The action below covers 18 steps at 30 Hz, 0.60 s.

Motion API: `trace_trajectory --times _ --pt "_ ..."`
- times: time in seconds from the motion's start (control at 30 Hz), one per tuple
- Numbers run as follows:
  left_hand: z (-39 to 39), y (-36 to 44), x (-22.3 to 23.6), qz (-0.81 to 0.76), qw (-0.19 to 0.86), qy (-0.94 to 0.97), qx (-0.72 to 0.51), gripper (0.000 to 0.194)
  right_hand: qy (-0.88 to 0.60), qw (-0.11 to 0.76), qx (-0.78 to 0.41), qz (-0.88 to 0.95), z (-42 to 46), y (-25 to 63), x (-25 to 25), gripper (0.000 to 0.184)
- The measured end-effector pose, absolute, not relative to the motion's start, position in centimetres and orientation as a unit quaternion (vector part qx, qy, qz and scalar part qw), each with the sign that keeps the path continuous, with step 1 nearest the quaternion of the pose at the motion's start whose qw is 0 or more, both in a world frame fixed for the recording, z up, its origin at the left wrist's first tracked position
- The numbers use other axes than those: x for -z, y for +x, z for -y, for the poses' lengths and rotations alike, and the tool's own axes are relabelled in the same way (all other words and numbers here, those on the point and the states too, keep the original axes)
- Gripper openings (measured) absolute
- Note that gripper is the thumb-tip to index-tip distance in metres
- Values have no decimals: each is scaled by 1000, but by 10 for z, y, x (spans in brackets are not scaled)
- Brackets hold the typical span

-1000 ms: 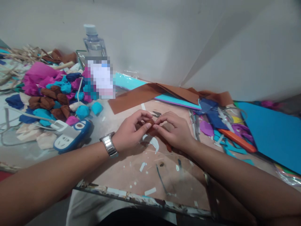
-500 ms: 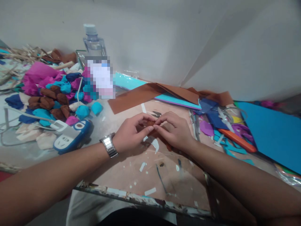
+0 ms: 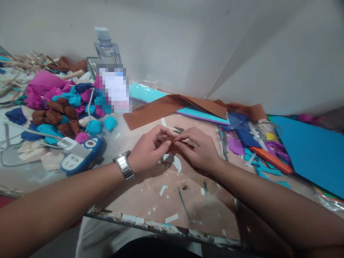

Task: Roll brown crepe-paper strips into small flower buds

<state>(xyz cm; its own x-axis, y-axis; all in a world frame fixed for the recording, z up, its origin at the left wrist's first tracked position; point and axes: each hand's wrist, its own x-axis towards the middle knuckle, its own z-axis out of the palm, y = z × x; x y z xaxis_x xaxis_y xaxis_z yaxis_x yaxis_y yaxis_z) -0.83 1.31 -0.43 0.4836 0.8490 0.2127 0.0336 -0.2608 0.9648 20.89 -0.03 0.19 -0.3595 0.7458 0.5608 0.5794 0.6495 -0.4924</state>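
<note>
Between my two hands, over the middle of the table, is a small piece of brown crepe paper (image 3: 169,139), partly hidden by fingers. My left hand (image 3: 149,147), with a metal watch (image 3: 124,165) on its wrist, pinches the paper between thumb and fingers. Meeting it from the other side, my right hand (image 3: 202,148) pinches the paper's right part with thumb and forefinger. Just beyond the fingertips lie scissors (image 3: 178,129), mostly covered by the hands. A curved white scrap (image 3: 176,163) rests below them on the table.
Crumpled paper balls in brown, blue and pink (image 3: 53,116) heap up at left, beside a blue power strip (image 3: 83,156) and a clear bottle (image 3: 107,50). Folded brown paper (image 3: 153,109) stretches across the back. At right are an orange cutter (image 3: 272,160) and blue sheets (image 3: 314,154).
My fingertips have moved slightly apart and left, and more of the brown paper shows between them. The things on the table have stayed put.
</note>
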Motion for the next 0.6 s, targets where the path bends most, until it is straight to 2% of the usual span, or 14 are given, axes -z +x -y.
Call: trace_trajectory --times 0.3,0.6 --pt "-12 -8 3 -298 519 707 -377 15 -405 403 -115 813 1 209 -1 5" --pt "-9 -9 -1 -297 478 749 -348 20 -405 406 -111 811 1 208 -1 12"
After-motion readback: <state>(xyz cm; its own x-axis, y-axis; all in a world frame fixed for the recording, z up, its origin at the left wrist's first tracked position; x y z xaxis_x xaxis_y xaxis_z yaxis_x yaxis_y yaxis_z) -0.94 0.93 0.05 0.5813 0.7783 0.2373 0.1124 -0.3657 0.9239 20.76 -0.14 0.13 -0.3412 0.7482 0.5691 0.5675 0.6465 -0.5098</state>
